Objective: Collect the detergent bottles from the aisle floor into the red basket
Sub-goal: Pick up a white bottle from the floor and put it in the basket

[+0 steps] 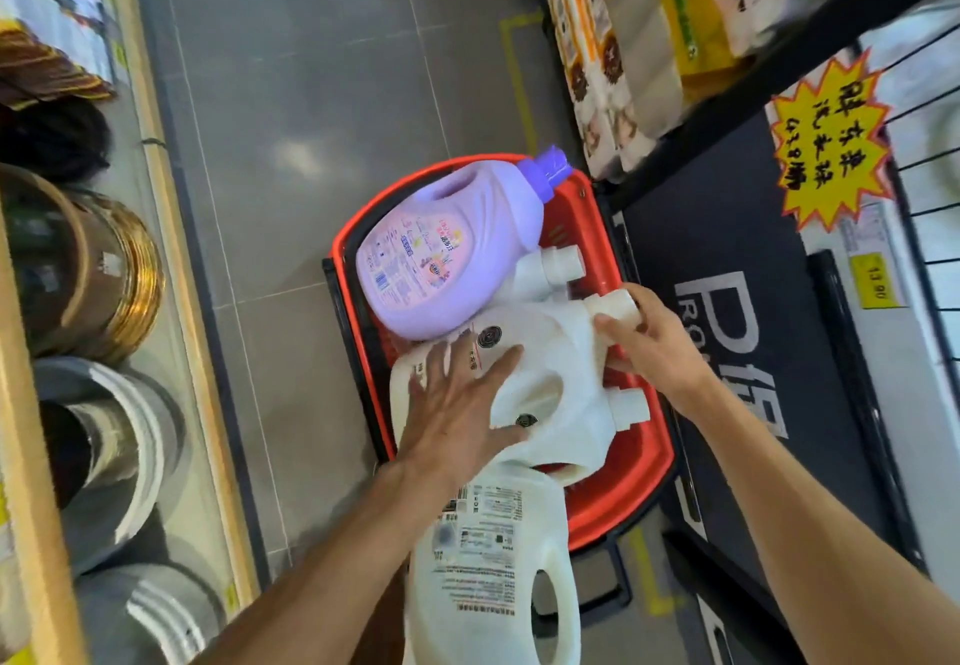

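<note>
nearly done: red basket (618, 488) heaped, purple bottle (441, 243) at 12 o'clock, left hand (457, 404) splayed flat, right hand (649, 337) gripping white bottle (550, 352); another bottle (493, 571) at 6 o'clock left.

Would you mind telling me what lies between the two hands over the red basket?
In the head view, a white detergent bottle spans the gap between the left hand and right hand.
</note>
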Available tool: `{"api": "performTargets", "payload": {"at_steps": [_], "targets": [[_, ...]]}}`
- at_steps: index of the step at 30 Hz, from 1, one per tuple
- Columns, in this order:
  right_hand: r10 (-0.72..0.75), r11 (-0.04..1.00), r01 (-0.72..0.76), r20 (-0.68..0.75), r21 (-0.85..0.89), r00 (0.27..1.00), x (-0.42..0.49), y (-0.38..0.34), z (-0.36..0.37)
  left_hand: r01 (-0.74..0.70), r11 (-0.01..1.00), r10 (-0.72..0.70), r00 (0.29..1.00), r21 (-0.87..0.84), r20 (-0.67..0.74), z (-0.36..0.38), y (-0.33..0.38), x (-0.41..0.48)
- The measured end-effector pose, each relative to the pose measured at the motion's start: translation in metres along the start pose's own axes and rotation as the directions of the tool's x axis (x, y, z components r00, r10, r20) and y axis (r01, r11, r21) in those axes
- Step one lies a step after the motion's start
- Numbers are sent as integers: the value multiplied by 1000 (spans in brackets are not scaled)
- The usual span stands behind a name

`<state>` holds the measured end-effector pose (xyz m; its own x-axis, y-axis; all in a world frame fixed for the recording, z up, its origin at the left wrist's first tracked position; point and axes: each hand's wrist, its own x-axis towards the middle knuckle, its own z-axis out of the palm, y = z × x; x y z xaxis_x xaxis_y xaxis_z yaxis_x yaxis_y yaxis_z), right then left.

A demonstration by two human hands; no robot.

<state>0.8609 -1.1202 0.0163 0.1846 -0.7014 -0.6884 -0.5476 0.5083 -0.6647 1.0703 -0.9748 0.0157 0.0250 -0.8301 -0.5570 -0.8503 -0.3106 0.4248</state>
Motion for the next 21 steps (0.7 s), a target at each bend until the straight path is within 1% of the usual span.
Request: {"api": "performTargets", "payload": {"at_steps": [1,2,3,4,6,7,14,16,19,21], "targets": [[-11,995,13,14,-100,1000,1,8,2,49,999,-49,992,1,117,5,-15,3],[-1,972,10,36,-236,999,0,17,7,82,997,-83,977,12,198,11,-27,5],[27,932,-6,52,-364,998,-5,24,13,96,995,-101,969,30,227,16,-36,7],[28,889,-1,52,-458,998,-10,33,20,102,994,-110,968,48,227,20,-42,9],[-56,838,69,42,-541,998,-18,45,28,104,993,-115,971,63,209,23,-46,12],[-82,831,90,40,-549,996,-19,46,29,99,993,-110,973,61,202,23,-48,14],[-101,827,113,51,-551,994,-18,46,31,85,996,-91,973,34,211,23,-52,10],[-98,826,102,38,-554,994,-16,46,30,84,996,-89,974,31,207,24,-52,11],[-81,827,82,27,-557,996,-16,42,30,82,996,-85,968,23,237,20,-52,15],[-58,836,49,1,-546,998,-18,40,33,79,996,-89,963,50,255,16,-49,15]]}}
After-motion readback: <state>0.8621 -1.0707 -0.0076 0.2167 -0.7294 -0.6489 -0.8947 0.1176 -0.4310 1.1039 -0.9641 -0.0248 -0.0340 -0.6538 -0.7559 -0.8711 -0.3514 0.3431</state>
